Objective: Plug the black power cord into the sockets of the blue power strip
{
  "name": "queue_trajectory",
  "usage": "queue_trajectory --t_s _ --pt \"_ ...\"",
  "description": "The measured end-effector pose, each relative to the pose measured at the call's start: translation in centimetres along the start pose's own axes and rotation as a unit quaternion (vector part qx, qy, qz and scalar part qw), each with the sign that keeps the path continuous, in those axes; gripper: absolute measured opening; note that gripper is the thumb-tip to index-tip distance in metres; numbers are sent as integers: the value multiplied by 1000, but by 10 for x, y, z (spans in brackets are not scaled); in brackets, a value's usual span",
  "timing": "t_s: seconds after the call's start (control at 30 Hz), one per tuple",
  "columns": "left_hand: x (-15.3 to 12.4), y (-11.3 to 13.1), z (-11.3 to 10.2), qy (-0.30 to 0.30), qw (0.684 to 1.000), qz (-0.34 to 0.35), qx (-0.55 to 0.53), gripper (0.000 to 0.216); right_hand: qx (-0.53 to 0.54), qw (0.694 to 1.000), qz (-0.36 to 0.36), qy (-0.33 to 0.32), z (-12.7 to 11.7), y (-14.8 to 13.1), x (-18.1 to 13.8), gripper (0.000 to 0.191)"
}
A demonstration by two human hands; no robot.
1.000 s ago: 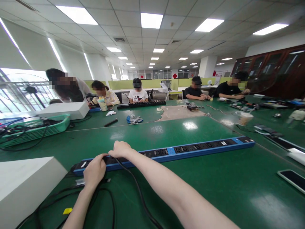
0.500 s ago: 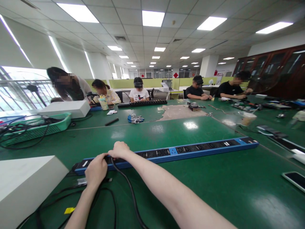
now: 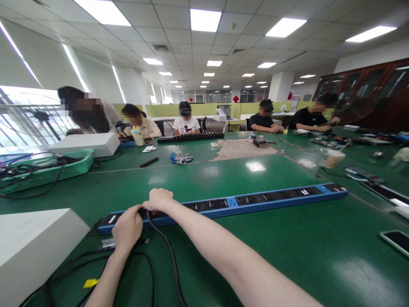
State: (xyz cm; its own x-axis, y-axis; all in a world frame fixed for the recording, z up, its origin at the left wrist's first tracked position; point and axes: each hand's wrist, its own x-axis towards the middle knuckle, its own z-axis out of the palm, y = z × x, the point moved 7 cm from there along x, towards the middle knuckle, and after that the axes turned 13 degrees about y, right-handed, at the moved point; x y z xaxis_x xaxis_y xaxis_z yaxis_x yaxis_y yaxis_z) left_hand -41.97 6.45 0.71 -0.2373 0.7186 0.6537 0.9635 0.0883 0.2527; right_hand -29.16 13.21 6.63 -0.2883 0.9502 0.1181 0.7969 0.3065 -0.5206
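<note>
A long blue power strip (image 3: 255,199) with black sockets lies across the green table (image 3: 287,256). My left hand (image 3: 127,228) rests on its left end, fingers curled over the casing. My right hand (image 3: 159,199) is closed over the strip just to the right of that, where a black cable (image 3: 169,251) leaves it and runs back toward me. What the right fingers pinch is hidden under the hand. More black cable (image 3: 96,260) loops on the table below my left hand.
A white box (image 3: 35,247) stands at the near left. A green basket (image 3: 47,170) of cables and another white box (image 3: 86,145) sit further left. A phone (image 3: 396,241) lies at the right. Several people sit along the far side with other strips and tools.
Both hands stay on the strip's left end. The black cable under my right hand has swung a little to the left. The view has shifted slightly.
</note>
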Motion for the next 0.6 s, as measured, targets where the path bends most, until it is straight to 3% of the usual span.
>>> queue_trajectory --t_s 0.3,0.6 --pt "-1 7 -6 2 1000 15 -11 43 61 996 70 -4 3 18 -2 23" --pt "-3 -1 2 9 1000 20 11 39 -14 990 10 137 -5 -3 -27 41"
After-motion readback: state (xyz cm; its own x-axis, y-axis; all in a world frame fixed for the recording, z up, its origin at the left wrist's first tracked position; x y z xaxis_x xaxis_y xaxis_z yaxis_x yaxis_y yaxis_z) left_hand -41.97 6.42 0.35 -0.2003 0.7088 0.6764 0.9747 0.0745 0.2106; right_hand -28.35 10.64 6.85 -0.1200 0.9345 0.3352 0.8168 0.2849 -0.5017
